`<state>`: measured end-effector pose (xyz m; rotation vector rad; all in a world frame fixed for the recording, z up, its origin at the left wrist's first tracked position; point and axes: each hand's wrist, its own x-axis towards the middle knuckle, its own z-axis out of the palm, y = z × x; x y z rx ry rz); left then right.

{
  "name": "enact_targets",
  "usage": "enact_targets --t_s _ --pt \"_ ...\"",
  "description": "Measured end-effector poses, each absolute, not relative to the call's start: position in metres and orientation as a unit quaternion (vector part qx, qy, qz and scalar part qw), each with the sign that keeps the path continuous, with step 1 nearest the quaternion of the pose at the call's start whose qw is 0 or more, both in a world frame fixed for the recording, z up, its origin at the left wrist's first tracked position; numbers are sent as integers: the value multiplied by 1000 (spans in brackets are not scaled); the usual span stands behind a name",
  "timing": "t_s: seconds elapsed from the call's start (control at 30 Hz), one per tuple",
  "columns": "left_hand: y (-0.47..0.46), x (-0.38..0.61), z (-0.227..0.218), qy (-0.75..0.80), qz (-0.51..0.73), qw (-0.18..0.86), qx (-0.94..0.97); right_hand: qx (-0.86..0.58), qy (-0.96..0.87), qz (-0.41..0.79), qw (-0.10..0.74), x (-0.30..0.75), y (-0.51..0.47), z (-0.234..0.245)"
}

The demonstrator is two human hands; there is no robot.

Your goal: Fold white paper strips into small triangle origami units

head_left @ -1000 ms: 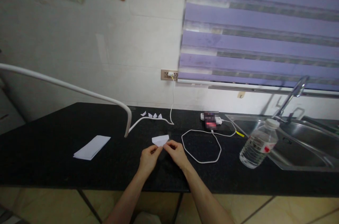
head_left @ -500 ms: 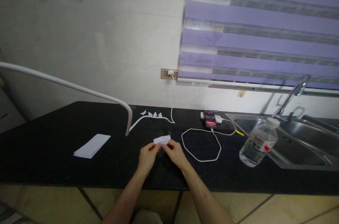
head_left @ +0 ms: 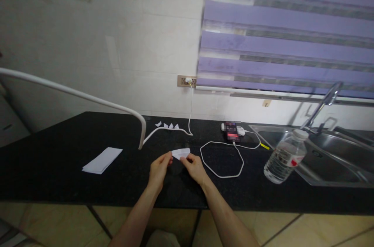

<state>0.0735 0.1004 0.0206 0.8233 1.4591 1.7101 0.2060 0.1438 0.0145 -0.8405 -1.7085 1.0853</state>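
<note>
Left to right, placed by the folded paper (head_left: 180, 153):

- White sheets (head_left: 102, 160): are lying flat on the worktop (head_left: 58, 188), well left of the folded paper.
- Bent white tube (head_left: 143, 130): is curving down to the left of the folded paper, slightly beyond it.
- Left hand (head_left: 160, 169): is pinching the folded paper's left tip, thumb against curled fingers. Just changed: this hand is now gripping farther left, thumbs parted, so more of the paper's face is showing; this suggests a regrip within the folding rather than a release.
- Small folded pieces (head_left: 171, 126): four, white, are sitting beyond the folded paper.
- Folded paper: white, tapering toward the near side, is being held between both hands above the worktop.
- Right hand (head_left: 193, 167): is closing its thumb over the near right part of the folded paper, fingers behind.
- White cable (head_left: 228, 177): is looping just right of the folded paper.
- Bottle (head_left: 284, 159): clear, white-capped, is standing well right of the folded paper, seemingly holding clear liquid; fill level uncertain.
- Sink (head_left: 318, 185): is lying farthest right of the folded paper; its basins' contents are being partly hidden by the bottle.
</note>
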Motion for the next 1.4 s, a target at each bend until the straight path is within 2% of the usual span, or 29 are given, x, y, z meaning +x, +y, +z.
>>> enact_targets --t_s 0.13,0.5,0.63,0.73,0.8,0.83,0.93,1.13,1.4 --pt "97 78 21 613 578 322 431 -335 -697 440 456 206 141 19" --pt "105 73 16 633 542 287 472 -361 -686 422 470 205 149 10" --pt "106 67 18 664 498 255 496 -391 -704 356 473 205 151 6" --pt "96 67 21 704 476 146 506 -416 -738 260 464 206 151 5" --pt "84 71 22 702 443 7 558 -436 -757 206 442 205 150 5" --pt "78 75 22 684 409 -24 603 -448 -763 186 427 205 150 4" --pt "64 87 20 636 315 -43 704 -479 -782 140 374 202 151 4" --pt "61 95 19 639 223 -63 733 -490 -830 63 260 213 147 19" --pt "59 95 19 642 209 -78 733 -340 -932 -38 121 240 120 31"
